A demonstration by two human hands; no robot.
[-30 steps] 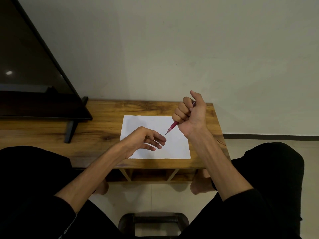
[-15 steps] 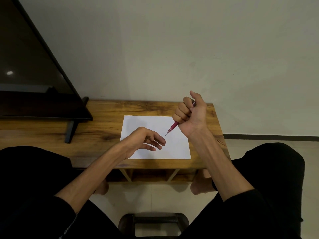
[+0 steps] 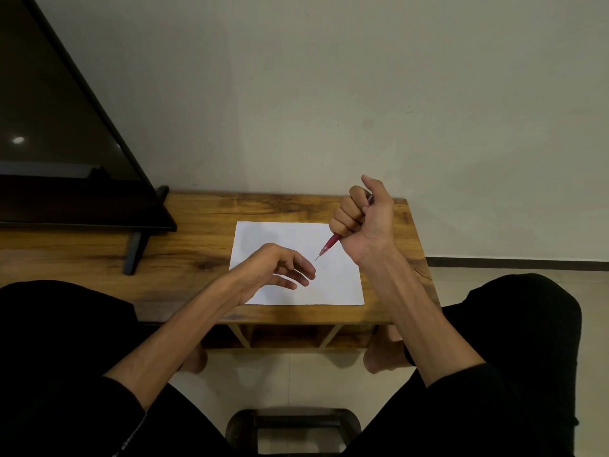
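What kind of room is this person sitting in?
Probably a living room at home: a flat-screen TV stands on a low wooden table against a plain wall, and the right hand grips a red pen over a sheet of paper.

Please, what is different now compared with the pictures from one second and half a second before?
Nothing has visibly changed. The right hand still grips the red pen in a fist with its fingers curled, tip pointing down toward the white sheet of paper. The left hand stays open over that sheet on the wooden table.
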